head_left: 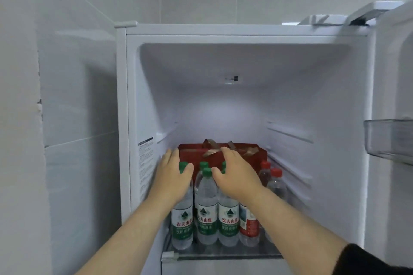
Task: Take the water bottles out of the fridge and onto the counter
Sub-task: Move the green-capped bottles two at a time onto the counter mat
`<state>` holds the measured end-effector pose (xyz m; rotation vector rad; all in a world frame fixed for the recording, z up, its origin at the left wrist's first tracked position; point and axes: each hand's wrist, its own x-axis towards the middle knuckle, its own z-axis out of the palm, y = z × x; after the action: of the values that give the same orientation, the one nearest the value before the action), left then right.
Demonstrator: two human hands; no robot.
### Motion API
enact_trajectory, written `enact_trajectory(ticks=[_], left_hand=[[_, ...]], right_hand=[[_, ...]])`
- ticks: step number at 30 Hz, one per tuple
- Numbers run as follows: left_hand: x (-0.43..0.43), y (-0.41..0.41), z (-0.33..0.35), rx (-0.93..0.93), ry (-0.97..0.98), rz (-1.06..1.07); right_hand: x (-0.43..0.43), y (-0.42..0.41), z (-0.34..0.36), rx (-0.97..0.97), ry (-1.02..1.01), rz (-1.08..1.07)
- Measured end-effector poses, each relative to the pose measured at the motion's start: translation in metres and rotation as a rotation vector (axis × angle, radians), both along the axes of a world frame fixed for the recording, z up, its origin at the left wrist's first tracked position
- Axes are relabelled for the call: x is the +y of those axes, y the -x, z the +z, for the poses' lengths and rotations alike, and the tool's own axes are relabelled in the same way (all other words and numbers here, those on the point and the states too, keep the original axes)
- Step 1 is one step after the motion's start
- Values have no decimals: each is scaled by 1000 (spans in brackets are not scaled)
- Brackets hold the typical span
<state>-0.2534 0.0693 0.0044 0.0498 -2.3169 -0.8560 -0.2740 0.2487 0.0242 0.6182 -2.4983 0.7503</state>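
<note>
Both hands reach into the open fridge (134, 96), whose door stands swung out to the right with a clear door shelf (388, 138) on it. The water bottles stand upright in a cluster on the glass shelf (223, 252) at the bottom of the compartment.

The left hand (173, 176) is curled loosely over the top of the leftmost green-capped bottle (182, 223). Its thumb lies across the front of the green cap and its other fingers reach past the cap on the far side, so the cap sits between thumb and fingers. Whether the hand is pressing on the cap or only cupped around it cannot be told.

The right hand (237, 174) is spread over the third green-labelled bottle (228, 223), hiding most of its neck. Its thumb points left toward the cap of the middle green-capped bottle (207, 207), ending just beside that cap, and its fingers arch forward over the bottles behind. Whether it has closed on a bottle cannot be told either.

Another green cap (203, 165) shows between the hands, further back. To the right stand red-capped bottles (276, 182), one with a red label (249, 225) under the right forearm. Behind all the bottles sits a dark red gift box (194, 154) with a ribbon bow (212, 149) on top. A dark sleeve (375, 261) covers the right arm.
</note>
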Motion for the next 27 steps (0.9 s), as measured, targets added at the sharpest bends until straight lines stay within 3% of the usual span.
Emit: enact_trajectory(ticks=[4, 10, 16, 19, 22, 27], left_hand=[[-6, 32, -24, -166, 115, 45], [-13, 50, -41, -171, 156, 55], [-2, 26, -52, -45, -23, 27], [5, 16, -60, -1, -225, 27], [7, 8, -64, -59, -360, 5], [6, -5, -64, -106, -381, -23]], right_hand=[[-24, 39, -6, -49, -97, 33], [-39, 68, -23, -142, -226, 40], [-36, 58, -38, -91, -114, 40], [-39, 48, -50, -124, 27, 32], [-40, 39, -63, -162, 166, 69], [-29, 22, -81, -350, 298, 132]])
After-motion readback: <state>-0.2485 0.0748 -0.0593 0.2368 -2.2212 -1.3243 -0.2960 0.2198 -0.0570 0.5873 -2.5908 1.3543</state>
